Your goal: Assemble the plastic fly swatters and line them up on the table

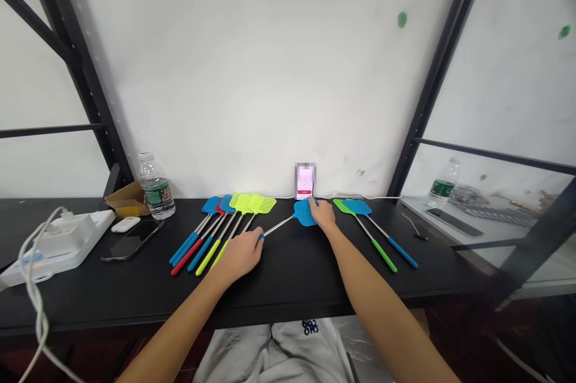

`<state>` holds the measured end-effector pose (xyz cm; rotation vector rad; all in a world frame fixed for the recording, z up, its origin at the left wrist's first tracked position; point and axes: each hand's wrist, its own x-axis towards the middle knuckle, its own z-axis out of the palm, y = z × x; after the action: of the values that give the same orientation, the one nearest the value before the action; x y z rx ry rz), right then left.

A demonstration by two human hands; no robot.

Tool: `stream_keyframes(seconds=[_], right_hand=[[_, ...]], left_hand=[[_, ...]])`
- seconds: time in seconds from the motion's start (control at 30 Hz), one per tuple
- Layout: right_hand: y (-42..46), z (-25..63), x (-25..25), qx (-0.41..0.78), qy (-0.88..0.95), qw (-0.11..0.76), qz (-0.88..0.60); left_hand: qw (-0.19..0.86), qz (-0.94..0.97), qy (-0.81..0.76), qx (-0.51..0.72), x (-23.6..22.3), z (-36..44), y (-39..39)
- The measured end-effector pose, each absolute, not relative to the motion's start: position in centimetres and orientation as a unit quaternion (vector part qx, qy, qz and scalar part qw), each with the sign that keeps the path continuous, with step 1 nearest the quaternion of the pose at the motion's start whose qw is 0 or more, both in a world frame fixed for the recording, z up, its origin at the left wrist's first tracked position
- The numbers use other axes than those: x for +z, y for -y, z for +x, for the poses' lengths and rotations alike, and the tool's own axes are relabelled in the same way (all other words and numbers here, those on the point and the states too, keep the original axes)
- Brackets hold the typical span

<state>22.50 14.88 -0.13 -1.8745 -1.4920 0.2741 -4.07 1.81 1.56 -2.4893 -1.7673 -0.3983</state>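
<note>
A blue fly swatter [304,212] with a metal shaft is held in both hands over the black table. My left hand [244,249] is closed round its blue handle, most of which is hidden. With my right hand [323,212] I grip the right edge of its mesh head. Left of it lies a fanned row of several fly swatters [211,245] in blue, red and yellow, the nearest partly behind my left hand. On the right, a green fly swatter [382,254] and another blue fly swatter [400,249] lie side by side, heads overlapping.
A lit phone [305,182] leans against the white wall. At left are a water bottle [156,188], a cardboard box [128,199], a white earbud case [125,224], a dark phone [132,241] and a power strip [85,251] with cables. The black table's [288,287] front edge is near my lap.
</note>
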Motion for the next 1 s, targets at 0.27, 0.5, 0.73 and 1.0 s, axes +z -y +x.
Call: stream_keyframes(seconds=[0.27, 0.5, 0.73, 1.0], right_hand=[[-14.72, 22.53, 0.01, 0.113, 0.587, 0.356, -0.719], [-14.71, 22.57, 0.05, 0.115, 0.596, 0.356, -0.71], [-14.89, 22.64, -0.16, 0.112, 0.601, 0.352, -0.709], [-14.77, 22.57, 0.04, 0.106, 0.61, 0.345, -0.706]], left_hand=[[0.023, -0.804, 0.583, -0.12, 1.85, -3.91, -1.66], [0.02, -0.808, 0.575, -0.125, 1.82, -4.02, -1.67], [0.023, -0.812, 0.569, -0.128, 1.71, -4.16, -1.7], [0.017, -0.813, 0.568, -0.128, 1.59, -4.27, -1.83]])
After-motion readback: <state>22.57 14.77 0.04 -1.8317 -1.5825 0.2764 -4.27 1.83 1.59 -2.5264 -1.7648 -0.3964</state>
